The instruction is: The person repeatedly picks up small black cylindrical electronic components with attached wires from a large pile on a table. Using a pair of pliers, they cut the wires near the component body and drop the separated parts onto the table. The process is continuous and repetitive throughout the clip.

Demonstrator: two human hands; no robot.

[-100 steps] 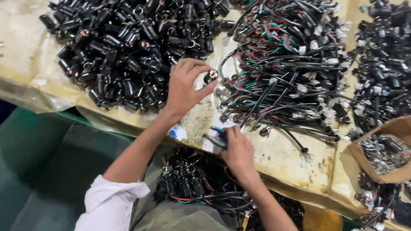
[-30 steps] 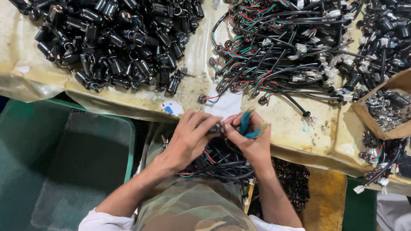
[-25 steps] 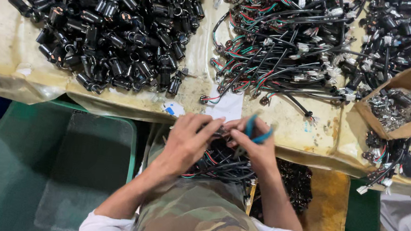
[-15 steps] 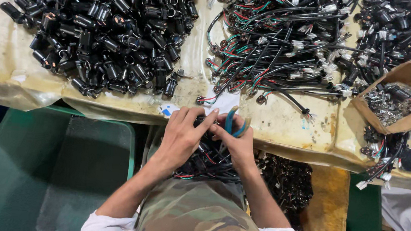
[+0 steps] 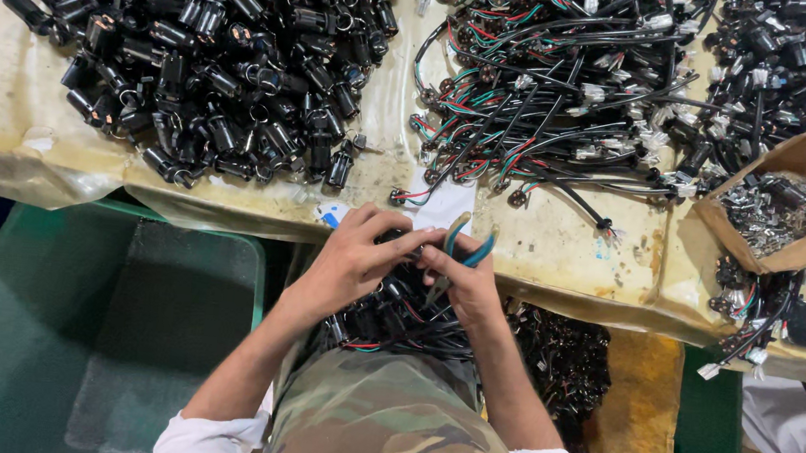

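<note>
My left hand (image 5: pixel 352 263) and my right hand (image 5: pixel 464 284) meet at the table's near edge, above my lap. The right hand grips small pliers with teal handles (image 5: pixel 465 247), handles pointing up toward the table. The left hand pinches a small black part with wires against the pliers' tip; the part itself is mostly hidden by my fingers. Beneath both hands lies a bundle of finished black wired parts (image 5: pixel 414 321) on my camouflage trousers (image 5: pixel 384 422).
A heap of black cylindrical sockets (image 5: pixel 213 51) covers the table's left. A tangle of red, green and black wire harnesses (image 5: pixel 555 84) lies in the middle. A brown cardboard box (image 5: pixel 800 196) of small metal parts stands at right. A green bin (image 5: pixel 69 322) sits below left.
My left hand came back from the socket heap to my lap. Both hands now work together at the table edge, and the pliers have risen slightly since a second ago.
</note>
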